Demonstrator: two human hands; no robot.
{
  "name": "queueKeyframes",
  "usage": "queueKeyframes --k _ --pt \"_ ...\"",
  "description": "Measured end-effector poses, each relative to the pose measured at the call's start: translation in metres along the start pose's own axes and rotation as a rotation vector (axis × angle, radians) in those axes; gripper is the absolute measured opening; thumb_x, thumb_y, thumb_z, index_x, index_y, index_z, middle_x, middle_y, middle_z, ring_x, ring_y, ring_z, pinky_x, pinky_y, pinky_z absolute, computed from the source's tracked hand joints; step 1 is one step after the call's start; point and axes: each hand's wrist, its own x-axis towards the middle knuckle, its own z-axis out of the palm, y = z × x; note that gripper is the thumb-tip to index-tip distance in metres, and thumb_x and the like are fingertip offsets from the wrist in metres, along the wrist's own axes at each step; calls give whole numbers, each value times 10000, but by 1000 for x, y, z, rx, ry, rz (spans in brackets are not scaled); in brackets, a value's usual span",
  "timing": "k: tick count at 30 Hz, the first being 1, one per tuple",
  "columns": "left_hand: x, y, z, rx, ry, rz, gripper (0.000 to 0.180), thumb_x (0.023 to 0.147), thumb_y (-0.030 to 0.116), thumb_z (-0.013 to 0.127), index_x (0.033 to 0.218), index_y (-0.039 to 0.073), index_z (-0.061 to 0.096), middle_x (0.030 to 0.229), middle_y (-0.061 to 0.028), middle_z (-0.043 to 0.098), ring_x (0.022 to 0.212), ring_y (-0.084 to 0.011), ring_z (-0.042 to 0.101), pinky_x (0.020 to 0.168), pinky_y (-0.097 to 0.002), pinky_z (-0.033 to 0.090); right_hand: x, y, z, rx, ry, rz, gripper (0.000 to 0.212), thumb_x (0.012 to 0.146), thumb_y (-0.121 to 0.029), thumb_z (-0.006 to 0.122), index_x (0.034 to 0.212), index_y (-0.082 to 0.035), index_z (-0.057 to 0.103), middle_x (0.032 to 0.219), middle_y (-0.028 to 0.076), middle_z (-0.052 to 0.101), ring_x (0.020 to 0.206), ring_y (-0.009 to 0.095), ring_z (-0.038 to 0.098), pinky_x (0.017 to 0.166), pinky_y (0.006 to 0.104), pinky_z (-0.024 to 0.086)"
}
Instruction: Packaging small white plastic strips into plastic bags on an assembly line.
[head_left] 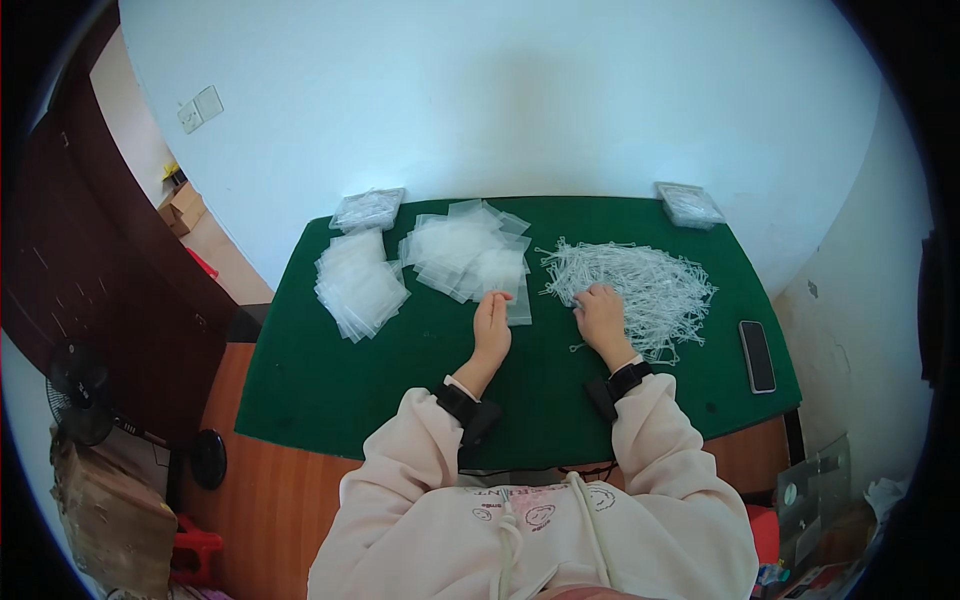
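My left hand [490, 328] is closed at the near edge of a loose heap of clear plastic bags [450, 245], its fingers pinching a small clear bag [503, 268]. To the right lies a wide pile of thin, whitish clear sticks [650, 285] with small looped ends. My right hand [601, 318] rests on that pile's left edge with fingers curled down; what lies under the fingertips is hidden. A second, neater stack of clear bags [360, 285] is fanned out on the left.
The table [400, 400] has a green top. Packed clear bundles stand at its far left [367, 209] and far right [690, 205] corners. A phone [757, 356] lies near the right edge. A white wall [400, 100] rises behind; a fan [80, 390] and cardboard box [110, 520] stand at left.
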Motion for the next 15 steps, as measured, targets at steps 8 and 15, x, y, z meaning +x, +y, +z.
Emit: queueKeyframes --k 8,15 --pt "6 -3 -8 24 112 1 229 937 198 393 920 40 558 646 46 385 571 -36 329 512 -187 273 0 8 10 -54 24 15 65 686 -128 618 741 -112 586 800 47 534 820 252 504 718 392 366" --pt "13 -3 -16 31 143 39 233 936 193 392 935 37 565 665 41 405 586 -39 345 528 -187 282 -2 9 5 -100 48 92 44 708 -134 596 743 -121 571 768 39 536 825 244 504 719 397 351"
